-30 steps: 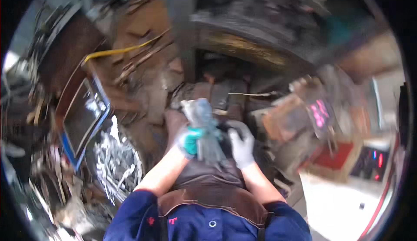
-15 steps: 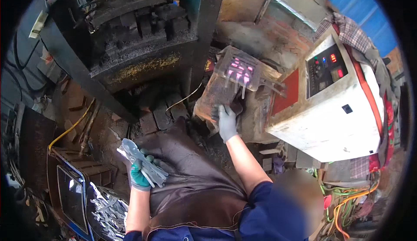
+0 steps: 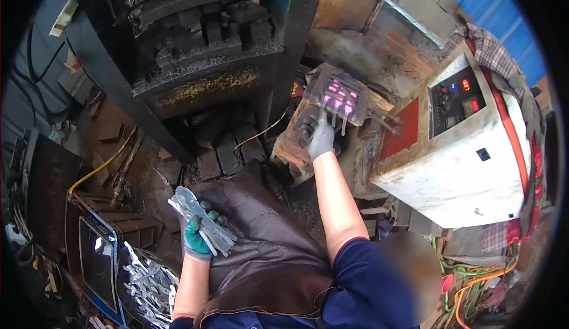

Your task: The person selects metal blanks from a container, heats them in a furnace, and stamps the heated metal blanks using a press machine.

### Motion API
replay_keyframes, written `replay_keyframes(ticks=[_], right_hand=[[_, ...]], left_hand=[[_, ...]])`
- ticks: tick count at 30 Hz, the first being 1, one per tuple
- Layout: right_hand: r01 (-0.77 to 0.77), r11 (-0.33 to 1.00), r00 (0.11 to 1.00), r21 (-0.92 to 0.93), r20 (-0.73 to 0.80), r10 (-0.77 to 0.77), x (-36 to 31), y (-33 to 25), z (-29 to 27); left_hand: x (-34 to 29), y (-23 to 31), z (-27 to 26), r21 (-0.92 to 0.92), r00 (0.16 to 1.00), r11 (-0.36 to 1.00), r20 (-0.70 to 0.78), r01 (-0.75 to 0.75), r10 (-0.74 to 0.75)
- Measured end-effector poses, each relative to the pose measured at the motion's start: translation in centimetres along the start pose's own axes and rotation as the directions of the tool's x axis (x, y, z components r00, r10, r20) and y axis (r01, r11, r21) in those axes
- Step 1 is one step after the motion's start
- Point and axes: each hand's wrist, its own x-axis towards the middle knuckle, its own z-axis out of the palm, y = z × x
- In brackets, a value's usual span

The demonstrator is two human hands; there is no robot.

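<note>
Now the right hand is at the glowing strips

A white cabinet stands right of the brick-like block. Left of the block, the left hand still clasps grey metal blanks. The right hand has moved up the block to the strips' pale ends, so work seems centred there; whether it grips 1, I cannot tell.

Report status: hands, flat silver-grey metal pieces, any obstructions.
Left hand, green-gloved, gripping fanned bundle of flat silver-grey metal pieces. Right hand, grey-gloved, at slender grey metal bars jutting from dark, pink-glowing rectangular block; contact unclear. Nothing visibly blocking right hand.
</note>
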Motion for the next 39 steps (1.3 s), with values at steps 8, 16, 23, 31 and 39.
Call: replay_keyframes(ticks=[8,16,23,31,39], right_hand=[[0.182,0.967,0.918,-0.178,0.383,-0.102,-11.8,-0.9,-2.3],[0.198,0.934,0.748,-0.297,0.662,0.052,-12.4,-3.4,18.7],[0.139,0.903,0.797,-0.408,0.587,0.142,-7.9,-2.7,27.4],[0.079,0.899,0.697,-0.43,0.669,0.259,-8.8,-2.0,26.6],[0.422,0.524,0.499,-0.74,0.672,0.547,-18.8,2.6,6.4]], left_hand=[[-0.3,0.4,0.9,0.08,0.988,0.996,-0.15,-0.035,0.047],[-0.3,1.0,0.0,-0.055,0.994,0.998,-0.106,-0.002,-0.004],[-0.2,1.3,-0.2,-0.084,0.995,0.996,-0.097,0.02,-0.028],[-0.7,1.5,-1.3,-0.069,0.989,0.997,-0.139,0.034,-0.043],[0.9,0.7,-0.9,-0.116,0.997,0.991,-0.056,-0.068,0.061]])
